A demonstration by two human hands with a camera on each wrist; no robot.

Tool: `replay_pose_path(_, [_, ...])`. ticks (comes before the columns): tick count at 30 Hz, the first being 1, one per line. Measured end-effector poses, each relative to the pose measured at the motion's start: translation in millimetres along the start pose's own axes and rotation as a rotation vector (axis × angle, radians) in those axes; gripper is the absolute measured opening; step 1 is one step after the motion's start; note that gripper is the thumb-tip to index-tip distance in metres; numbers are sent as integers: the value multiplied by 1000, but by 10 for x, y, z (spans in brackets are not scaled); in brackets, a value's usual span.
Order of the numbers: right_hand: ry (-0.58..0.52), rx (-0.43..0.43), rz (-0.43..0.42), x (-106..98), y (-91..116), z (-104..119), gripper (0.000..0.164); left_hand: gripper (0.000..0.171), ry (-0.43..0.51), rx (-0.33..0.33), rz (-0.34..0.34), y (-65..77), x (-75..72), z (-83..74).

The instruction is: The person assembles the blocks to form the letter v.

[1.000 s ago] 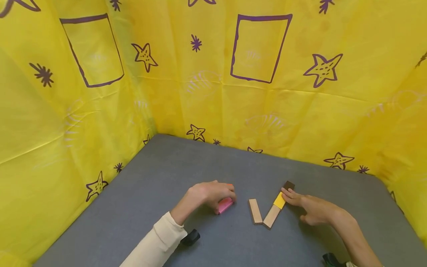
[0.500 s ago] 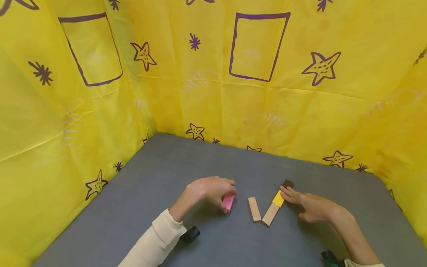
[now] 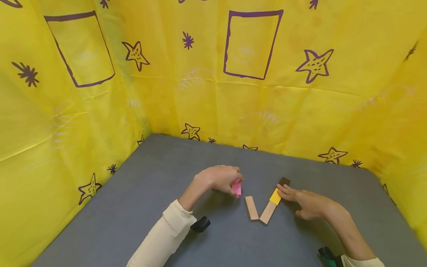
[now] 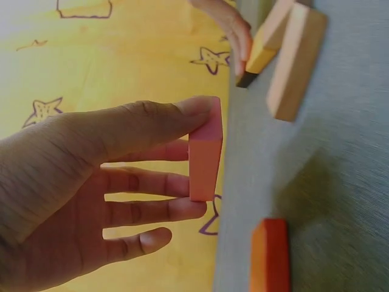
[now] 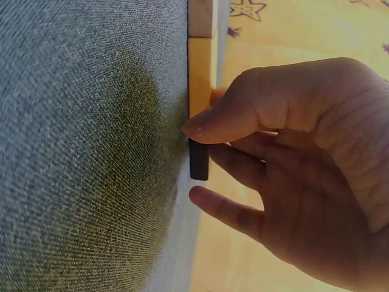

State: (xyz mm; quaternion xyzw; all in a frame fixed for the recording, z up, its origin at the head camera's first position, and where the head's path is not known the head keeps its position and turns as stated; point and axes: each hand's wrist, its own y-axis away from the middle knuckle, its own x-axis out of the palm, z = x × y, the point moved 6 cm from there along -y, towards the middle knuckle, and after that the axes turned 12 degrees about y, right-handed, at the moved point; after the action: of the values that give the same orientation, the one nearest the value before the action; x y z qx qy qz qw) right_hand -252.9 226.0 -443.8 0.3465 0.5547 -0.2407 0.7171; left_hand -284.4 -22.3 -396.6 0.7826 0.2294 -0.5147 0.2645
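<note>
My left hand (image 3: 221, 178) pinches a pink block (image 4: 205, 161) between thumb and fingers, the little finger held away from it. The block is held up above the table, left of a V of blocks. One arm of the V is a plain wooden block (image 3: 251, 208). The other is a row: a second plain wooden block (image 3: 268, 213), a yellow block (image 3: 275, 197) and a dark brown block (image 3: 284, 181). Fingertips of my right hand (image 3: 308, 204) rest where yellow meets brown, its thumb apart from the row in the head view.
An orange-red block (image 4: 270, 255) lies on the grey table (image 3: 233, 241), hidden behind my left hand in the head view. Yellow cloth (image 3: 200, 96) with drawn starfish walls the table at the back and sides. Black bands (image 3: 200, 224) hang at both wrists.
My left hand has lifted the pink block, turned it more upright and carried it right and away from me, towards the V. My right hand stays at the row. The view has shifted slightly.
</note>
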Motion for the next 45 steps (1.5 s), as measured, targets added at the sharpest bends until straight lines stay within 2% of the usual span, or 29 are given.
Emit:
replay_pose_path(8, [-1,8,-5,-3,8,9,83,42,44,-25,-6,-287,-103,42])
replay_pose_path(16, [3,-7,-7,-3,3,14,82,45,89,-92,-16,-462,-76,121])
replay_pose_path(23, [18,-10,-23,0,-19,29,82,44,118,-83,-10,-589,-27,153])
replay_pose_path(28, [1,-4,-16,11,-20,18,83,43,115,-89,22,-641,42,179])
replay_pose_path(36, [15,-16,-27,-33,-38,14,84,44,127,-134,64,-682,140,223])
replay_pose_path(40, [8,-8,-13,-15,-35,15,83,44,96,-125,94,-693,185,218])
replay_pose_path(45, [3,1,-4,8,-18,4,83,43,104,-93,121,-701,214,209])
